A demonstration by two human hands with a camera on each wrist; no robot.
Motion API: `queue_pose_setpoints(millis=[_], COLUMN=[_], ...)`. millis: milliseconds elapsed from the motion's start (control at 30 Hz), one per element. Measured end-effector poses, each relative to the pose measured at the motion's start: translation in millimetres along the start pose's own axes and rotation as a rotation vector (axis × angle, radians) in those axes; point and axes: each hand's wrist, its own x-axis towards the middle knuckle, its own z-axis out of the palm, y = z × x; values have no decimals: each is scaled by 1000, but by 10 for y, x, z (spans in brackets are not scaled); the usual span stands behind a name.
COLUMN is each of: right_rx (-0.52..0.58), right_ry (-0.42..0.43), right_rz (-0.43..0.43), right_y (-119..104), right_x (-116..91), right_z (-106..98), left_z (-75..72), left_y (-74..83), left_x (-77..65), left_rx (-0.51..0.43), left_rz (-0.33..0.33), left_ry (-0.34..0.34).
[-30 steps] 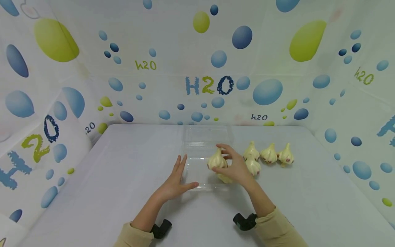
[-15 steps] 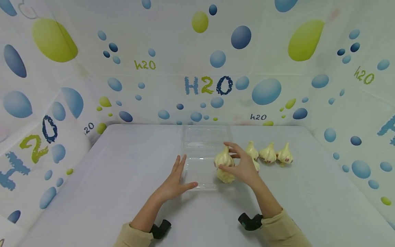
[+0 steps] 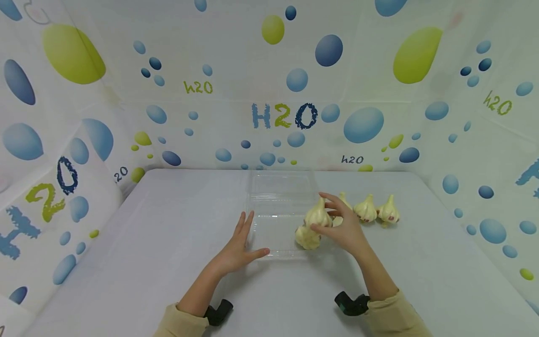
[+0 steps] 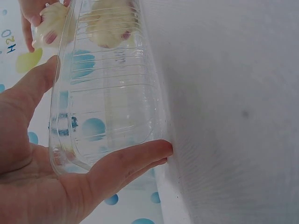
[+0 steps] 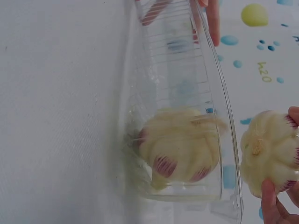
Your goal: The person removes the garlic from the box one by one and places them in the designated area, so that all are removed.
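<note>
A clear plastic clamshell container (image 3: 273, 231) stands on the table with its lid (image 3: 281, 185) folded back. My left hand (image 3: 236, 252) touches its left front corner, fingers and thumb spread and straight. One garlic bulb (image 3: 306, 238) lies inside at the front right, seen through the wall in the right wrist view. Higher up, at the container's right side, my right hand (image 3: 346, 231) pinches a second garlic bulb (image 3: 318, 215) between thumb and fingertips, stem upward. In the right wrist view this held garlic bulb (image 5: 265, 151) is outside the tray wall, beyond its rim (image 5: 229, 112).
To the right of the container, garlic bulbs (image 3: 365, 209) stand in a row on the white tablecloth (image 3: 421, 267), partly behind my right hand. Black wrist cameras (image 3: 353, 304) sit at both cuffs. A printed curtain (image 3: 202, 126) rises behind the table.
My right hand has moved right with the held garlic bulb, from over the tray to its right side, uncovering the bulb inside. My left hand has stayed at the corner.
</note>
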Motion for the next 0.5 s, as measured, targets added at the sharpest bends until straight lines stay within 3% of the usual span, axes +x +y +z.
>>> queue_pose_setpoints(millis=[500], right_rx=[8], right_ry=[58], right_rz=[45], right_y=[83], right_x=[-68], right_z=[-241], left_z=[-13], left_y=[21], left_x=[-15], left_rx=[-7], left_rz=[-10], left_ry=[-6])
